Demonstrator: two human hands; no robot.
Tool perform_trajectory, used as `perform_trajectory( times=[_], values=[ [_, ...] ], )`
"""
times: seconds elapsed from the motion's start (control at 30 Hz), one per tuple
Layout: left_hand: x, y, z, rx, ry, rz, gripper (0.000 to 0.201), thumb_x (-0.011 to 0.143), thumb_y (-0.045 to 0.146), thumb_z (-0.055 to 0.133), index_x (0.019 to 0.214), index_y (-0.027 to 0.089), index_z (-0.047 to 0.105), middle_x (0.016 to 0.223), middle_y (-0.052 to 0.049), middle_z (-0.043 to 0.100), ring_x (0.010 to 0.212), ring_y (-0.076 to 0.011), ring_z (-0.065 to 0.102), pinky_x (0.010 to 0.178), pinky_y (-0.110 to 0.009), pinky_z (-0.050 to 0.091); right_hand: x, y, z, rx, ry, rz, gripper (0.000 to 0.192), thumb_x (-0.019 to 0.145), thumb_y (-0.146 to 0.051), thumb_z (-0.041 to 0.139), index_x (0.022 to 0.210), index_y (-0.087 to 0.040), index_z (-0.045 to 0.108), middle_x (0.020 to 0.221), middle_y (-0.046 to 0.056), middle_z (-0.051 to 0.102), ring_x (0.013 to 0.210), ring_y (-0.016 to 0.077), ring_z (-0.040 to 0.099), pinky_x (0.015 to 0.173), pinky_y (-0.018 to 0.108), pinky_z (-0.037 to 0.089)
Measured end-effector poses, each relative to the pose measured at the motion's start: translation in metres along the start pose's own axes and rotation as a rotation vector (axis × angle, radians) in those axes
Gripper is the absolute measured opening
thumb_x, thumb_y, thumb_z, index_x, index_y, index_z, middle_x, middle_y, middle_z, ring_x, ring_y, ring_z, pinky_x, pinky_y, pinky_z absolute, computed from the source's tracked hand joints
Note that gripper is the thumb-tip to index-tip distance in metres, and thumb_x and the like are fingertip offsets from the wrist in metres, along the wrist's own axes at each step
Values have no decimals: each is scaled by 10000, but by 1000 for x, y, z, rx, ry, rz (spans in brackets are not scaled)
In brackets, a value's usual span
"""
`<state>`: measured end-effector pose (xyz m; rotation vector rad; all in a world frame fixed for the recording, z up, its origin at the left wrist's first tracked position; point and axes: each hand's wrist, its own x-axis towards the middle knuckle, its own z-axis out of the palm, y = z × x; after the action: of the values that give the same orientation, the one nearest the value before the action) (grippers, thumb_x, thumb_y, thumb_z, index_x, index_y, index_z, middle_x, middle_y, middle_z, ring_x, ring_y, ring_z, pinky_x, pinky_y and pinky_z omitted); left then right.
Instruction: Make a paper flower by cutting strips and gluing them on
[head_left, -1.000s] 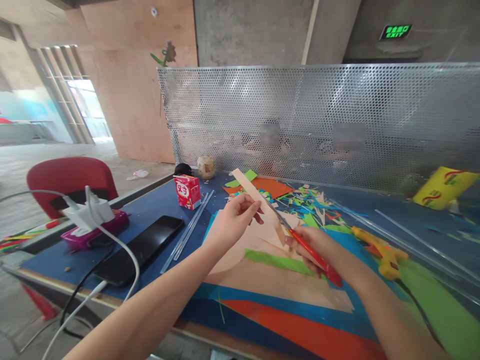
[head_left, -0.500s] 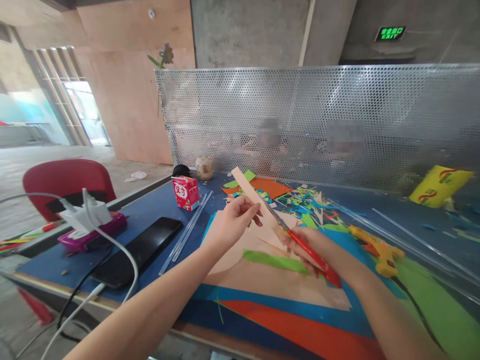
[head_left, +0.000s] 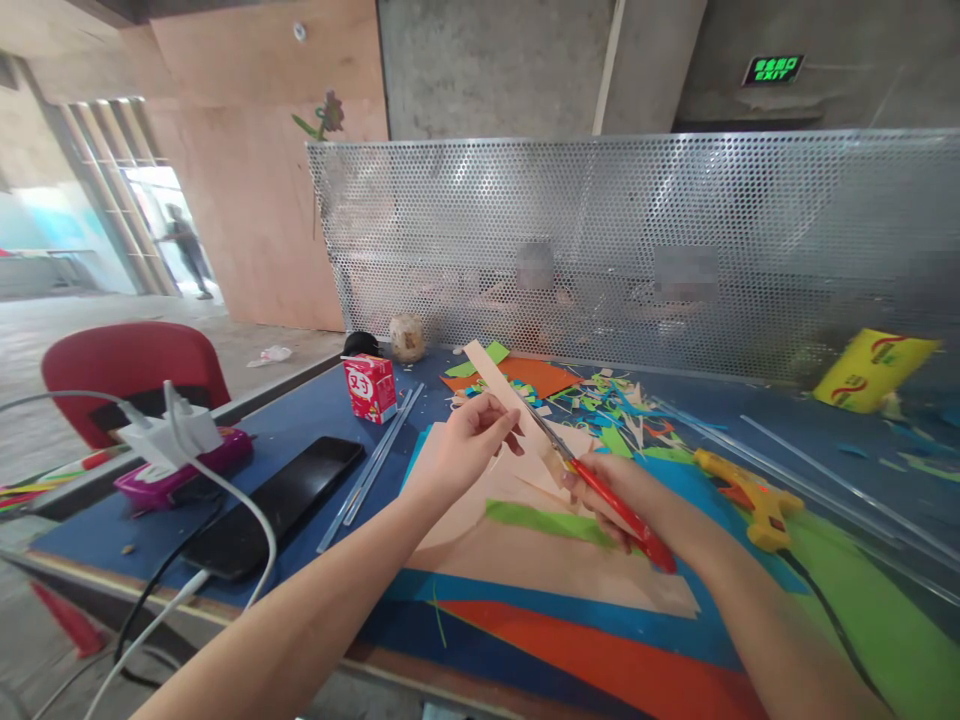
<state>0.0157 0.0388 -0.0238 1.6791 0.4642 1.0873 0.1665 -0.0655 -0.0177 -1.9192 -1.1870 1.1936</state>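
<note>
My left hand (head_left: 480, 435) pinches a pale peach paper strip (head_left: 487, 367) that slants up and away over the table. In my right hand (head_left: 607, 490) is a pair of scissors (head_left: 615, 500) with red handles. Its metal blades point up and left, lying along the strip close to my left fingertips; whether they are parted I cannot make out. Under both hands lie peach paper sheets (head_left: 480, 560), with a green paper strip (head_left: 551, 522) on top. Blue paper (head_left: 585, 625) and orange paper (head_left: 600, 665) show below their near edge.
Paper scraps (head_left: 615, 400) litter the table's far side. A yellow glue gun (head_left: 757, 500) and clear glue sticks (head_left: 810, 475) lie right, a yellow packet (head_left: 874, 370) beyond. A phone (head_left: 277, 505), red drink carton (head_left: 369, 388) and power strip (head_left: 184, 465) are left. A perforated metal screen (head_left: 600, 200) stands behind.
The hands, strip and scissors keep nearly the same pose. The view has shifted very slightly. A distant person now shows in the doorway at left.
</note>
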Motion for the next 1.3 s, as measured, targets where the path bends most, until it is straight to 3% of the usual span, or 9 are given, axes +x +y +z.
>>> perform_trajectory(
  times=[0.4,0.67,0.83,1.3],
  values=[
    [-1,1,-1,26,-3,2,194,772,338,520,710,158,482,600,8,553,506,-109,580,439,-201,335,2,1,-1,-10,-8,36,344,814,-472,320,621,-216,445,327,-53,325,270,93,333,313,220,298],
    [5,-1,-4,-4,209,56,202,774,374,510,723,179,504,542,52,485,445,-71,513,399,-186,305,-2,0,1,-30,3,-12,284,784,-453,421,626,-217,440,322,-80,300,256,81,312,311,207,280],
    [5,-2,-5,4,196,58,198,767,329,529,662,170,474,630,29,553,469,-69,532,412,-191,313,0,2,2,-29,6,-25,285,773,-454,435,609,-221,443,313,-76,315,254,82,303,316,213,293],
    [2,-1,-2,-17,165,45,182,763,289,534,654,153,484,619,17,564,466,-70,540,441,-197,348,0,3,1,-10,11,-41,250,741,-436,450,578,-249,487,320,-39,402,279,126,372,326,255,317]
  ],
)
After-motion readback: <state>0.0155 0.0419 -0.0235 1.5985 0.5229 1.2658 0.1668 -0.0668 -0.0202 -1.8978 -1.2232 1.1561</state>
